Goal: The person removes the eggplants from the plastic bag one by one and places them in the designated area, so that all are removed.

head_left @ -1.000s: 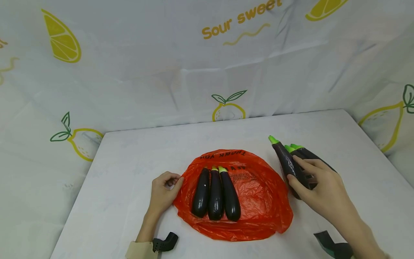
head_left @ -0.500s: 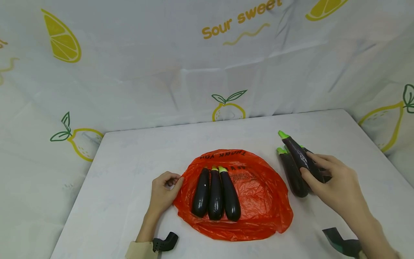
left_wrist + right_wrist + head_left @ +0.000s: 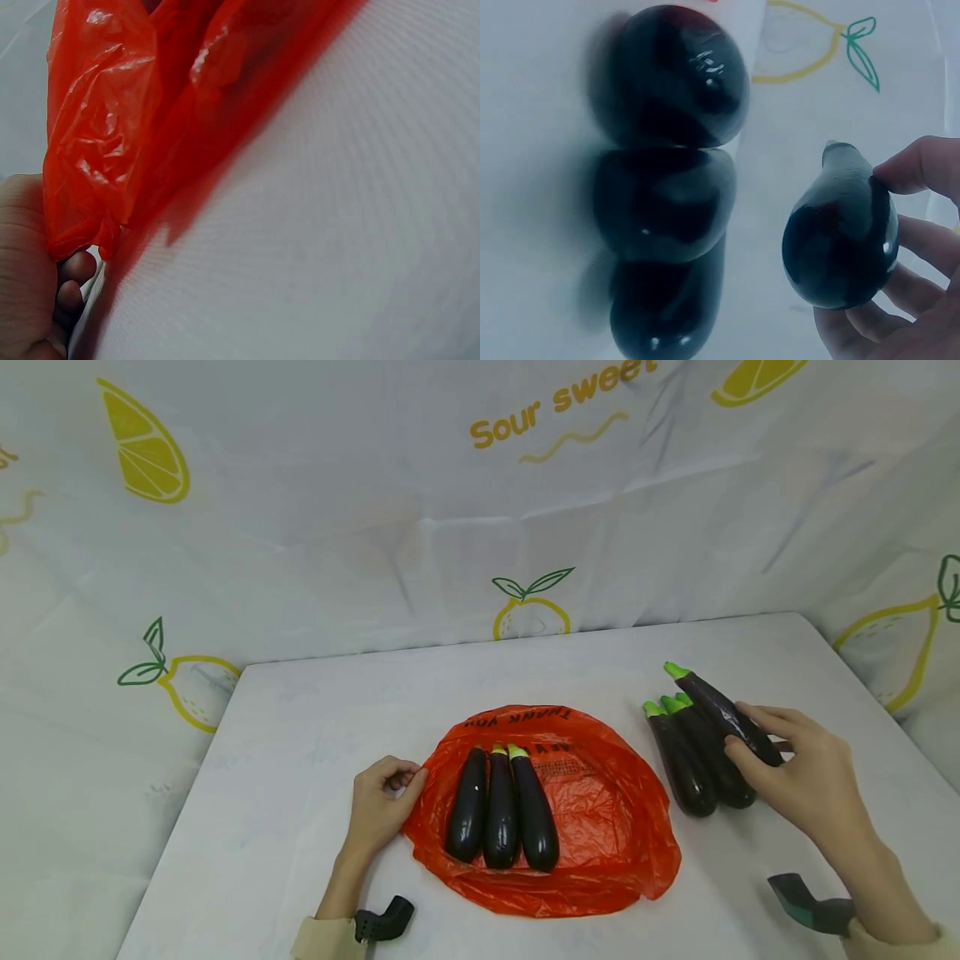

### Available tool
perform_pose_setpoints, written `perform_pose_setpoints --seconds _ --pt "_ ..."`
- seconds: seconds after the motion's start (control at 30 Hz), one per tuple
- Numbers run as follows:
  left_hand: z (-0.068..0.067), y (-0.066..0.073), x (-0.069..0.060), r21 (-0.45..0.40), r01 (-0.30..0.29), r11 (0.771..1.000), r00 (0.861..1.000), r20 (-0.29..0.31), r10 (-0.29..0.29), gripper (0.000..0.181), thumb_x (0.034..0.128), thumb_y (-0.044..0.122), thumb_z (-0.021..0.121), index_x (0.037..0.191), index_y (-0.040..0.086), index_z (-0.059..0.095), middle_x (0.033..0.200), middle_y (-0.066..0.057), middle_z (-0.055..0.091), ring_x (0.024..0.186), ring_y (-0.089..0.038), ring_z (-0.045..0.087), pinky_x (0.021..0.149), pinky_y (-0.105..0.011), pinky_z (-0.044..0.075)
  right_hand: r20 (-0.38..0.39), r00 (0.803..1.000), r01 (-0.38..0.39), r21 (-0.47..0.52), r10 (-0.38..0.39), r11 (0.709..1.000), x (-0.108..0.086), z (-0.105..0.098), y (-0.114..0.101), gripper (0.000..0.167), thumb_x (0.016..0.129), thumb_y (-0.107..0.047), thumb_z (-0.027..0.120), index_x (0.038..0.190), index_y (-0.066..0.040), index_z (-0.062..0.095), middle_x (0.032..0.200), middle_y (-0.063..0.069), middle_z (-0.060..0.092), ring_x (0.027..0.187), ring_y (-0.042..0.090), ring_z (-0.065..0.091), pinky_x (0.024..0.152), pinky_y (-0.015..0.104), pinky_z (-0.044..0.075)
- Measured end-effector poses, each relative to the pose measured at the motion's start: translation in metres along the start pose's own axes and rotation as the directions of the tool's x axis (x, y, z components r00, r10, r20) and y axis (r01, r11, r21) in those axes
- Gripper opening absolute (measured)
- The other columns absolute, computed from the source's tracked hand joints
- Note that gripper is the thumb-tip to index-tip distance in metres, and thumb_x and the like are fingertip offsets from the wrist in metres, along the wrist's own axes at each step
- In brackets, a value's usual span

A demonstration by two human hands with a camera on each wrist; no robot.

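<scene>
In the head view my right hand [image 3: 806,768] pinches a dark purple eggplant [image 3: 723,712] with a green stem, raised above the table on the right. Thumb and fingers grip its side in the right wrist view, where the held eggplant [image 3: 840,232] hangs apart from three more eggplants [image 3: 667,202] lying side by side. My left hand [image 3: 382,802] pinches the left rim of a red plastic bag [image 3: 600,827]. Three eggplants [image 3: 501,810] lie together on the bag's left half. Close up in the left wrist view, fingertips hold the gathered bag edge [image 3: 101,150].
A white-covered table [image 3: 315,710] carries everything. Behind it hangs a white cloth backdrop [image 3: 337,527] with lemon prints. Black camera mounts [image 3: 384,920] sit at both wrists.
My right hand has carried the held eggplant rightward over the others, uncovering the ones lying on the table. The left hand and the bag have stayed in place.
</scene>
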State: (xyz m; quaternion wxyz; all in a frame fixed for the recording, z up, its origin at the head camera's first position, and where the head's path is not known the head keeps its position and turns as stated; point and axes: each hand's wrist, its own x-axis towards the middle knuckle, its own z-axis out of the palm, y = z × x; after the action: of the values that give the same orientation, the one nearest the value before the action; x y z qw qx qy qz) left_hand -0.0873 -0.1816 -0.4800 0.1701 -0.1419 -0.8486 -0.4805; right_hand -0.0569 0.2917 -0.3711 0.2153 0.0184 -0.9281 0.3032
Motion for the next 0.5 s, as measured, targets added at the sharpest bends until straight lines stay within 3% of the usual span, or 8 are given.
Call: perform_pose_setpoints --seconds 0.5 --pt "0.000 0.001 0.000 0.003 0.014 1.000 1.000 0.004 -0.014 0.012 0.0904 0.015 0.076 0.088 0.003 0.075 0.076 0.002 0.067 0.070 -0.004 0.054 0.063 -0.019 0.048 -0.027 0.999 -0.035 -0.016 0.035 0.999 0.009 -0.006 0.034 0.040 0.080 -0.002 0.074 0.119 0.008 0.071 0.116 0.039 0.066 0.087 -0.038 0.030 0.067 -0.005 0.032"
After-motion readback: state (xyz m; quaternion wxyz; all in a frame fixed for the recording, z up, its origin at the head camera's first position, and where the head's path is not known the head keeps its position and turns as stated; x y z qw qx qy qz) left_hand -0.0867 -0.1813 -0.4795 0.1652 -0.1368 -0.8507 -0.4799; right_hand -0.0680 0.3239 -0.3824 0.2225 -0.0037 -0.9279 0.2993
